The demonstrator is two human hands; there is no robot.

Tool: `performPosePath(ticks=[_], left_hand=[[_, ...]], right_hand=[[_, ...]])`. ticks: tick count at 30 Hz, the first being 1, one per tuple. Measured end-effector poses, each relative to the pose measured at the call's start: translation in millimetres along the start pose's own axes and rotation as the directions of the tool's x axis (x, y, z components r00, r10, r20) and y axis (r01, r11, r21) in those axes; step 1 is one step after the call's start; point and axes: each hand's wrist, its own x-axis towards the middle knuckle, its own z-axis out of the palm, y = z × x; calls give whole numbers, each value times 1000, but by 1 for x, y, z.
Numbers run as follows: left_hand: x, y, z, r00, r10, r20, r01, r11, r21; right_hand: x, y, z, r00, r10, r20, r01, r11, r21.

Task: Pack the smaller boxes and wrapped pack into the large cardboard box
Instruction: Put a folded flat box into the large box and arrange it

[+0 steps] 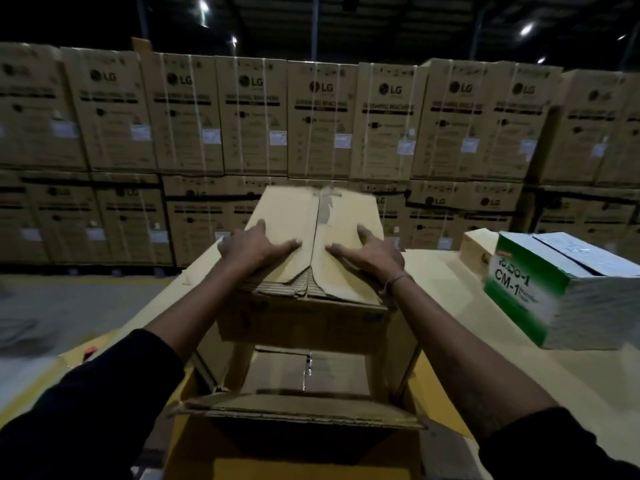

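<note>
At 6 o'clock, nearest, the large cardboard box [298,407] stands open, its near flap folded toward the viewer. A smaller brown box [304,306] sits in its far end, rising above the rim. Both hands lie flat on that box's closed top flaps, fingers spread: the left hand [254,245] at 11 o'clock of the seam, the right hand [369,252] at 1 o'clock. At 3 o'clock a green-and-white box [554,289] reads "CM-1". At 12 o'clock, farthest, stacked cartons [322,119] read "LG" and "WASHING MACHINE".
</note>
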Motion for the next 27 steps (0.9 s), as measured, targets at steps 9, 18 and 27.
performPosePath(ticks=[9,18,27], left_hand=[[-6,-23,82,962,-37,270,1,992,129],[20,-45,149,915,24,403,-23,1000,-8],[15,-80,227,821,-29,570,97,991,-89]], right_hand=[[2,55,74,940,126,318,-145,989,38],[30,78,119,890,255,377,-268,963,-18],[9,110,178,791,362,493,-401,915,-29]])
